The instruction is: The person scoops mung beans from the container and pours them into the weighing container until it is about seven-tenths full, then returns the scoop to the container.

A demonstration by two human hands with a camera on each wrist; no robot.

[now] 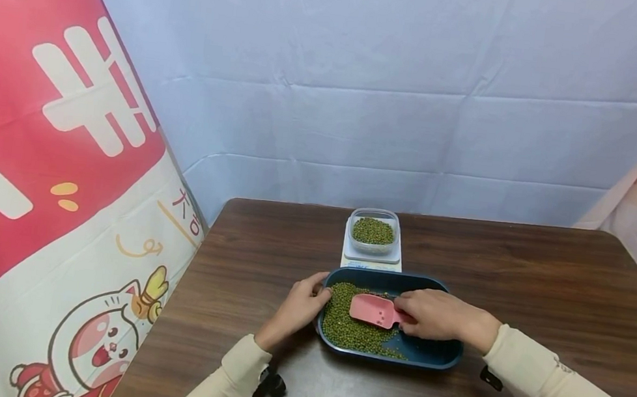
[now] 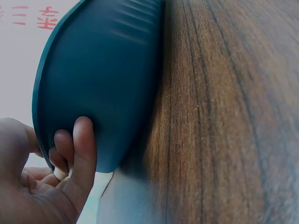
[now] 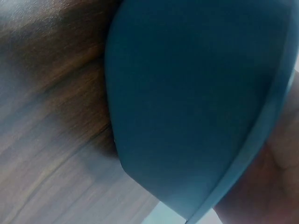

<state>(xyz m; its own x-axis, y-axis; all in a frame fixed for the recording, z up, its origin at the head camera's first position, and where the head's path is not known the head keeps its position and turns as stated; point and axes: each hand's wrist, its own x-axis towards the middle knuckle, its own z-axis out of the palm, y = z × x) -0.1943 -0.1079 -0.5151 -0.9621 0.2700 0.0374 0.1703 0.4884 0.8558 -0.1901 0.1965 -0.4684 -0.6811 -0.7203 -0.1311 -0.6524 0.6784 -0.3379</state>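
A dark blue tray point(image 1: 421, 354) on the table holds green mung beans point(image 1: 347, 329), heaped toward its left side. With thumb inside the rim and fingers against the outer wall, my left hand point(image 1: 299, 301) grips the tray's left end; the left wrist view shows this hand point(image 2: 60, 172) and the tray wall point(image 2: 103, 70) up close. My right hand point(image 1: 432, 313) holds a pink scoop point(image 1: 372, 311) by its handle, over the beans. The scoop looks nearly bare inside. In the right wrist view the tray wall point(image 3: 187, 102) covers most of the hand point(image 3: 261, 186) and hides the scoop.
Behind the tray, a clear plastic container point(image 1: 370, 247) with mung beans sits on a white kitchen scale point(image 1: 391, 257). The scale's front part is close to the tray's back rim. Brown wooden table point(image 1: 550, 284) surrounds them, with a pale cloth backdrop point(image 1: 362, 125) behind.
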